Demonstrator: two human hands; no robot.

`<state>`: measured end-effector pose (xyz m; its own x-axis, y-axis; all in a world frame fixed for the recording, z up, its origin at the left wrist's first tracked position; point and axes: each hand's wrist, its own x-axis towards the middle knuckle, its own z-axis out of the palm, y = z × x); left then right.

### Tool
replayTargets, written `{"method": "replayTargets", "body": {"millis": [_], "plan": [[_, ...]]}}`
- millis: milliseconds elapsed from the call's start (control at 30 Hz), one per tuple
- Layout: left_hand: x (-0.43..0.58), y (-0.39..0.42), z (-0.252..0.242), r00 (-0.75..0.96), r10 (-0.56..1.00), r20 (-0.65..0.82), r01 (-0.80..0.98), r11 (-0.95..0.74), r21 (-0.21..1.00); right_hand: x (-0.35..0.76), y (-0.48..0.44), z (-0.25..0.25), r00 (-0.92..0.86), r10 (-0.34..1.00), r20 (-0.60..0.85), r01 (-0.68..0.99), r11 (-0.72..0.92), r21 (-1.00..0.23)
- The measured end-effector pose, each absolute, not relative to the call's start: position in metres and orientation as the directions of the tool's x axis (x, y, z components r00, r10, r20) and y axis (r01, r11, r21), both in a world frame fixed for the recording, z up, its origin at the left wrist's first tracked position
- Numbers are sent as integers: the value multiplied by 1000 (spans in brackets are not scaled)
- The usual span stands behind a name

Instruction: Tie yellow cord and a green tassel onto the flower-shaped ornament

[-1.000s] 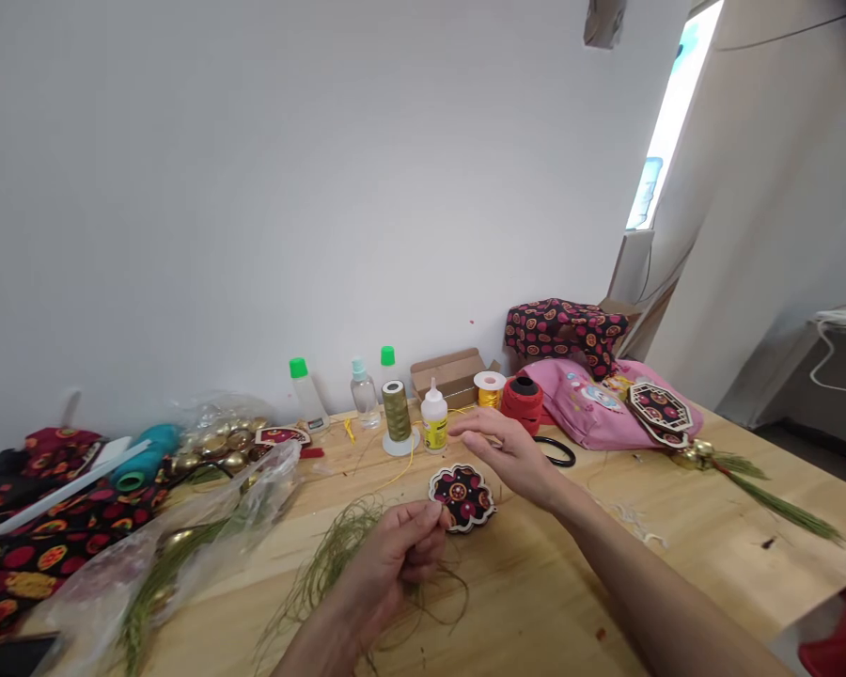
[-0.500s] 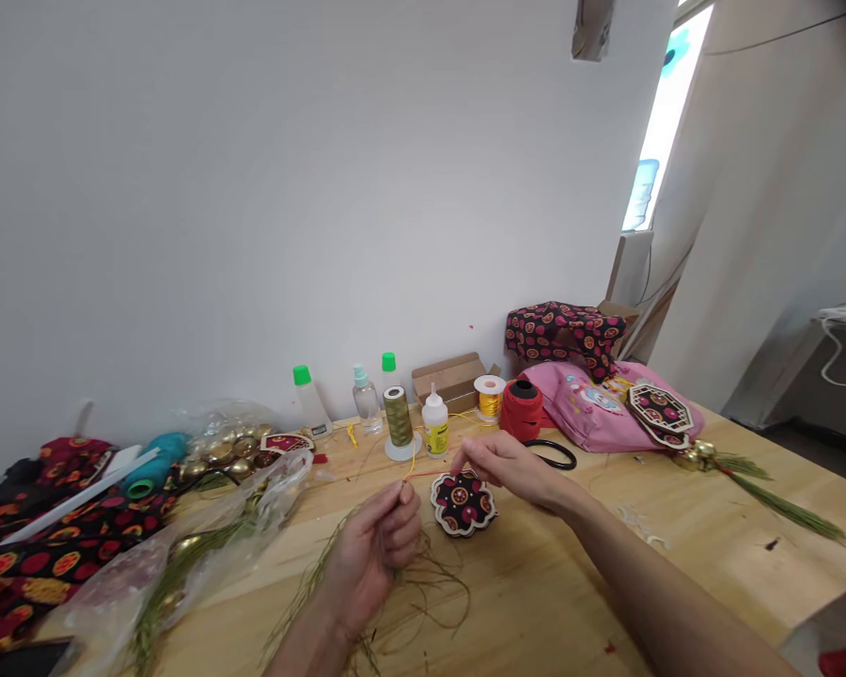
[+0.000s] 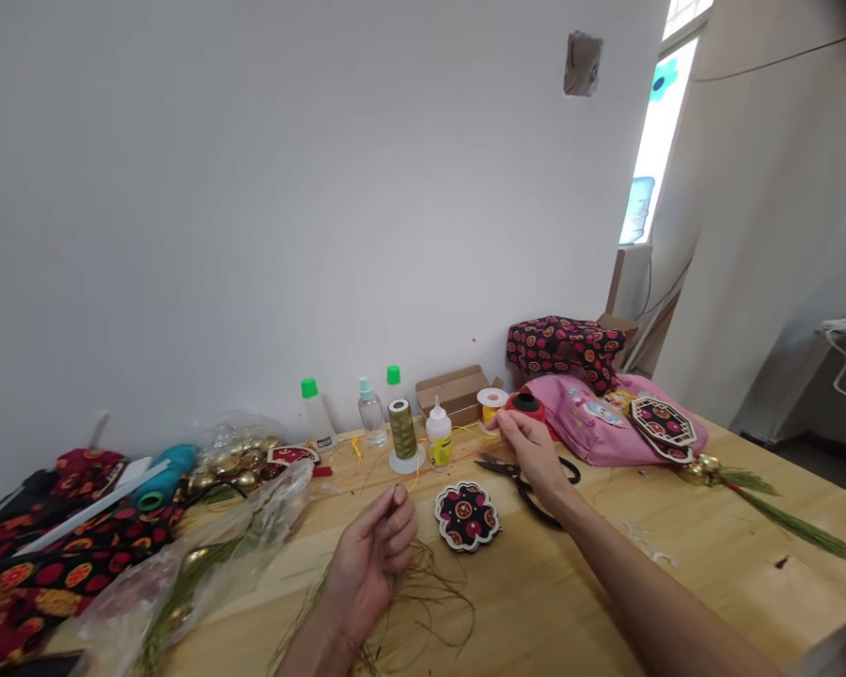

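My left hand (image 3: pixel 375 555) is closed in a pinch on a bundle of green threads (image 3: pixel 433 588), whose loose strands trail over the table beneath it. A short yellow cord (image 3: pixel 415 480) rises from its fingertips. My right hand (image 3: pixel 532 456) pinches a thin red thread (image 3: pixel 458 460) that runs across toward the left fingertips. The right hand is in front of the red thread spool (image 3: pixel 525 404) and above black-handled scissors (image 3: pixel 528 494), hiding part of both. Between the hands lies a flower-shaped patterned piece (image 3: pixel 466 517) with a pale scalloped edge, touched by neither.
Behind the hands stand an olive thread spool (image 3: pixel 402 431), a glue bottle (image 3: pixel 438 437), a yellow cord spool (image 3: pixel 492 402) and a spray bottle (image 3: pixel 371 418). A pink bag (image 3: pixel 571 423) lies right, under a tasselled ornament (image 3: pixel 663 428). Gold bells (image 3: pixel 232 461) and patterned fabric (image 3: pixel 56 564) are left.
My right hand has moved away from the flower-shaped piece, up and right toward the red spool, drawing the red thread out. The scissors now show more. My left hand stays nearly in place.
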<state>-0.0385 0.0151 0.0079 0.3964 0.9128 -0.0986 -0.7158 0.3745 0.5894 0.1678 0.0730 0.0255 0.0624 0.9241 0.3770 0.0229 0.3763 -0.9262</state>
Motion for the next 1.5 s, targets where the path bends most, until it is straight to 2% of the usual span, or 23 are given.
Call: {"method": "replayTargets", "body": {"millis": [133, 233, 333, 367, 433, 500, 567, 667, 800, 900, 967, 1133, 1233, 1300, 1400, 1500], "plan": [[-40, 16, 8, 414, 907, -76, -719, 377, 584, 174, 81, 18, 205, 891, 406, 95, 395, -914], [-39, 14, 11, 434, 898, -67, -697, 382, 607, 177, 83, 16, 232, 841, 489, 277, 425, -862], [-34, 11, 14, 444, 894, -58, -643, 363, 675, 174, 77, 19, 161, 728, 666, 500, 522, -691], [-31, 9, 15, 445, 893, -63, -608, 353, 711, 171, 73, 21, 102, 698, 708, 526, 566, -634], [-25, 6, 15, 446, 892, -80, -529, 334, 780, 160, 63, 23, -72, 676, 734, 466, 673, -574], [-19, 4, 14, 449, 890, -81, -475, 315, 822, 147, 51, 24, -302, 671, 677, 319, 740, -592], [-14, 3, 11, 436, 898, -56, -473, 282, 835, 136, 42, 23, -510, 657, 555, 208, 720, -662], [-13, 5, 6, 427, 901, -76, -474, 294, 830, 130, 37, 21, -643, 629, 436, 173, 674, -718], [-18, 8, 2, 443, 878, -182, -419, 382, 824, 136, 44, 19, -636, 641, 429, 276, 708, -650], [-20, 9, 4, 420, 885, -201, -385, 374, 844, 142, 49, 19, -614, 658, 435, 391, 733, -556], [-19, 9, 5, 397, 891, -219, -356, 370, 858, 145, 51, 20, -599, 656, 460, 410, 744, -527], [-14, 7, 5, 372, 897, -239, -284, 355, 891, 147, 53, 21, -571, 660, 489, 305, 723, -620], [-14, 7, 3, 371, 899, -232, -274, 345, 898, 143, 51, 21, -536, 693, 481, 296, 688, -662], [-14, 8, 3, 362, 906, -220, -284, 332, 900, 140, 48, 20, -550, 717, 428, 279, 641, -715], [-15, 9, 3, 354, 913, -203, -293, 314, 903, 137, 44, 17, -661, 703, 263, 229, 523, -821], [-16, 10, 3, 350, 915, -200, -287, 309, 907, 139, 44, 18, -710, 686, 156, 250, 453, -856]]}}
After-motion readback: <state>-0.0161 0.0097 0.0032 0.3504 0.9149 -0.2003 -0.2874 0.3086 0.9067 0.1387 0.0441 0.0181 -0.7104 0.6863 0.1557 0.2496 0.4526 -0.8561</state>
